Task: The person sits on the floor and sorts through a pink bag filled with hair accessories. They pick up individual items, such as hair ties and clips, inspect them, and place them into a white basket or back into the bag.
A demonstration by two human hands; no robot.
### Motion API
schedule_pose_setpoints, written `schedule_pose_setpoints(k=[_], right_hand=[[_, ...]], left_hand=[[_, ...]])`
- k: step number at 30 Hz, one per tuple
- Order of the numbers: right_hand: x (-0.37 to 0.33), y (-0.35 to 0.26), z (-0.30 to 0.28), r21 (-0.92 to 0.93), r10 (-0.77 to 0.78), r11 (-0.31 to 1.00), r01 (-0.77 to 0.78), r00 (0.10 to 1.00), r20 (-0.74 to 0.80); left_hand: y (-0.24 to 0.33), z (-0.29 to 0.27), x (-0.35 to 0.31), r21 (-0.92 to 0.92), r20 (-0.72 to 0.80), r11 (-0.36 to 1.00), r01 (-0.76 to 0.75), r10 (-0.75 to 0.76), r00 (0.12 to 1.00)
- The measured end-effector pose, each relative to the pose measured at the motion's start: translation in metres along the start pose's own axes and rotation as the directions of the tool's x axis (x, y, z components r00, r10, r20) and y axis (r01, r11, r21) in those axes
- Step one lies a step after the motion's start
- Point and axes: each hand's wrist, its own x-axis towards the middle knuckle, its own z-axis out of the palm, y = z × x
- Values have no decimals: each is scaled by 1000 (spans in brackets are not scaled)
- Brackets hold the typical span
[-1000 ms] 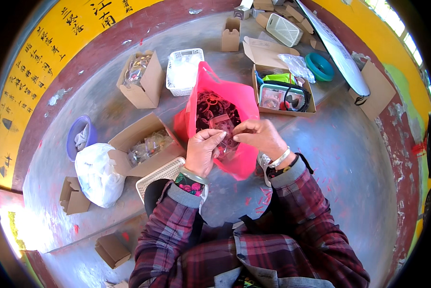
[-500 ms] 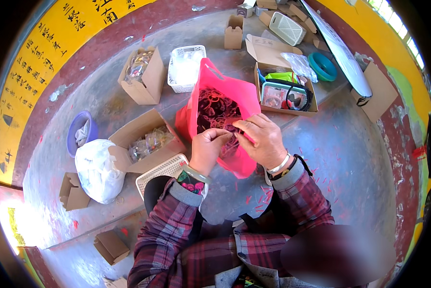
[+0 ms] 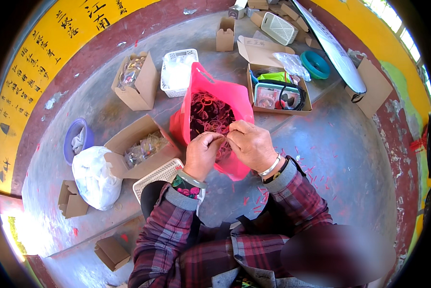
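A pink plastic bag (image 3: 220, 91) stands open on the grey floor, filled with several small dark red and orange rings (image 3: 209, 113). My left hand (image 3: 202, 154) and my right hand (image 3: 252, 145) meet at the bag's near rim, fingertips pinched together over the rings. What they pinch is too small to make out. A pale bangle sits on each wrist, and plaid sleeves cover both forearms.
An open cardboard box (image 3: 137, 147) with clear packets lies left of the bag, a white mesh basket (image 3: 158, 175) beside my left wrist. A white sack (image 3: 95, 176), a blue bowl (image 3: 75, 139), more boxes (image 3: 134, 80) and a teal bowl (image 3: 315, 64) ring the spot. Pink scraps litter the floor at right.
Both hands have stayed at the bag's near edge, shifting slightly and working their fingertips together. The bag and the boxes have not moved.
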Motion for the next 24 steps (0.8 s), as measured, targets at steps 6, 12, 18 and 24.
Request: schedule_pose_setpoints(k=[6, 12, 18, 24], right_hand=[[-3, 2, 0, 156, 168, 974, -162, 985, -26], [-4, 6, 0, 327, 319, 882, -338, 941, 114], [-6, 11, -1, 470, 334, 766, -438, 896, 292], [-7, 12, 1, 460, 331, 763, -454, 886, 326]], left_hand=[[-1, -2, -2, -139, 187, 978, 158, -131, 974], [-4, -4, -1, -380, 348, 860, 340, -208, 914], [-2, -6, 0, -424, 384, 817, 392, -229, 894], [-10, -5, 0, -328, 405, 890, 317, -171, 898]])
